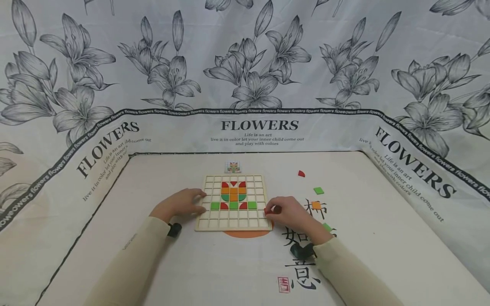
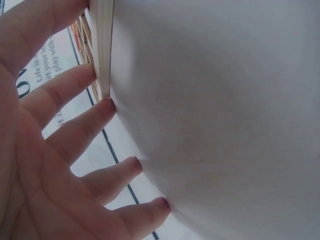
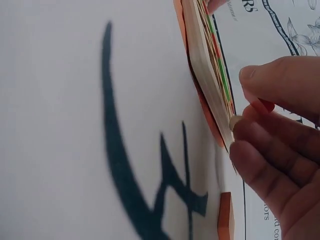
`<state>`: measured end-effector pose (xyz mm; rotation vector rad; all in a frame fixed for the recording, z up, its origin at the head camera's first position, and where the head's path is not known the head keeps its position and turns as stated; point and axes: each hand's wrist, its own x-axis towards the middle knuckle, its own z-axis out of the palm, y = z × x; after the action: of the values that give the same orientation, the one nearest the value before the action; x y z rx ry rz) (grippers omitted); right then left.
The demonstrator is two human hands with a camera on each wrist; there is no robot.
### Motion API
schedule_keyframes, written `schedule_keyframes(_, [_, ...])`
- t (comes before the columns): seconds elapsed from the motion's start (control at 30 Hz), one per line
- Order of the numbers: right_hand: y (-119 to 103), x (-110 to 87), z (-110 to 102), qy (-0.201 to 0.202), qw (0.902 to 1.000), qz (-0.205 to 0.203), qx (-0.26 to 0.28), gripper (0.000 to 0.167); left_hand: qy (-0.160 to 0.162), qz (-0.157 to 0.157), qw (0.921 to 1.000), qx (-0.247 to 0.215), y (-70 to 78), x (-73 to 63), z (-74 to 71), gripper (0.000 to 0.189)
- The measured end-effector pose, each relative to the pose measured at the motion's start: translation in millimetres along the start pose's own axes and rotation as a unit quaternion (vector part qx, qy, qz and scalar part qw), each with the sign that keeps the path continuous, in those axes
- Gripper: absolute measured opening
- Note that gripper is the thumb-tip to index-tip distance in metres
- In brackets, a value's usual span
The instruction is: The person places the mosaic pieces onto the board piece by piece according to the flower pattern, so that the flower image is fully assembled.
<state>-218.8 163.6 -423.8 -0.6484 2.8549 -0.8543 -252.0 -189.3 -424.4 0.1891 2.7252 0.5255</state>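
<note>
A wooden grid board [image 1: 234, 230] lies flat on the table, with red, orange and green tiles set in its squares as a flower shape. My left hand [image 1: 179, 205] touches the board's left edge with thumb and fingertips; the left wrist view shows its fingers [image 2: 80, 131] spread and fairly straight. At the board's right edge, my right hand [image 1: 291, 213] pinches a small red tile [image 3: 262, 106] between thumb and finger. Its exact shape is partly hidden by the fingers.
Behind the board lies a small pattern card [image 1: 233, 167]. Right of the board are loose tiles: a red quarter-circle [image 1: 301, 174], a green square [image 1: 318, 191], an orange square [image 1: 315, 205] and a green one [image 1: 327, 227] beside my right forearm. Flower-printed cloth [image 1: 260, 131] walls the table.
</note>
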Motion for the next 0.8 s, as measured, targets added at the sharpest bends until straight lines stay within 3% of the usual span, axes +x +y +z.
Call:
schedule_keyframes(0.4, [-14,8.9,3,-0.041,0.9984,-0.012,-0.038,0.007,-0.003,0.003,1.0,-0.005,-0.2,-0.2,-2.0,0.061])
schedule_keyframes(0.6, [-16,12.9,5,-0.039,0.9969,-0.026,-0.063,0.01,-0.002,0.003,1.0,-0.007,0.9,-1.0,-3.0,0.06])
schedule_keyframes(0.8, [-19,15.5,6,-0.026,0.9906,-0.06,-0.12,0.014,-0.003,0.001,1.0,-0.003,2.4,-2.9,-2.3,0.06])
